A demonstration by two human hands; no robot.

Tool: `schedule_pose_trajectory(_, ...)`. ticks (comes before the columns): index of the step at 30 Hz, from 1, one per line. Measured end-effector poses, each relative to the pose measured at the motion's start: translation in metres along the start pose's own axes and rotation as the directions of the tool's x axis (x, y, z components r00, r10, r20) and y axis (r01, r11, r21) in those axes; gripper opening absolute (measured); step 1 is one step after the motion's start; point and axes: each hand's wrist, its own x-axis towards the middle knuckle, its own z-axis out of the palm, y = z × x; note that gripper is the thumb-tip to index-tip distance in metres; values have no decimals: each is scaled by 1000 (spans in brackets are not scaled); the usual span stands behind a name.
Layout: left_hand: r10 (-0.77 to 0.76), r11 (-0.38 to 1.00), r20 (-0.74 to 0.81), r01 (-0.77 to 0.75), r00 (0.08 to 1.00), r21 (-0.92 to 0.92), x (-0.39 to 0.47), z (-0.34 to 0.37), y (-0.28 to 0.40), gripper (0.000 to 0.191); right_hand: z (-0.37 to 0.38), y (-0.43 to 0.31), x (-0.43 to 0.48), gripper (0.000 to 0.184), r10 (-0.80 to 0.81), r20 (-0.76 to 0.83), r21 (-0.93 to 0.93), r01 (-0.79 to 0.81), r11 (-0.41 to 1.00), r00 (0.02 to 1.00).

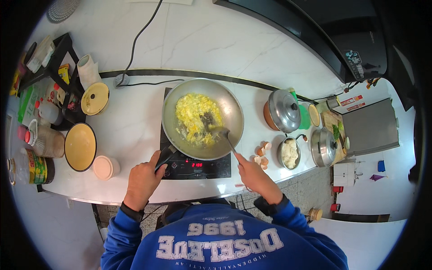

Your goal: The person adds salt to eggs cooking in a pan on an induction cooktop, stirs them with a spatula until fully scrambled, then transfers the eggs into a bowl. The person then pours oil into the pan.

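Note:
A large metal wok (233, 111) sits on a black induction cooktop (209, 170) with a lit red display. Yellow scrambled egg (192, 111) lies in the wok, mostly on its left and middle, with a dark patch of wok bottom showing. My left hand (143, 180) is closed around the wok's black handle (165, 157) at the lower left. In my right hand (254, 175) is the thin handle of a metal ladle (221, 131), whose head rests in the wok at the egg's right edge.
To the right are cracked eggshells (261, 157), a bowl of white food (289, 153) and lidded pots (285, 111), (324, 146). On the left stand a yellow enamel bowl (80, 146), a lidded pink container (105, 167), bottles and a black rack (67, 98). A range hood (317, 33) hangs at upper right.

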Motion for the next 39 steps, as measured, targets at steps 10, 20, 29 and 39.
schedule_pose_trajectory(10, -7, 999, 12, 6, 1000, 40, 2, -1, 1, 53, -7, -1, 32, 54, -77, -53, 53, 80, 995, 996)
schedule_pose_trajectory(20, -9, 1000, 2, 9, 1000, 7, 0, 1, 2, 52, -4, -7, 34, 52, -59, -141, 249, 94, 964, 988)
schedule_pose_trajectory(29, -23, 1000, 31, 23, 999, -20, 4, -4, 5, 49, 12, -5, 40, 53, -160, -275, 151, 207, 967, 948)
schedule_pose_trajectory(39, -11, 999, 11, 12, 1000, -35, 2, -2, 3, 50, -76, 39, 6, 54, -172, 21, -214, 172, 962, 985)
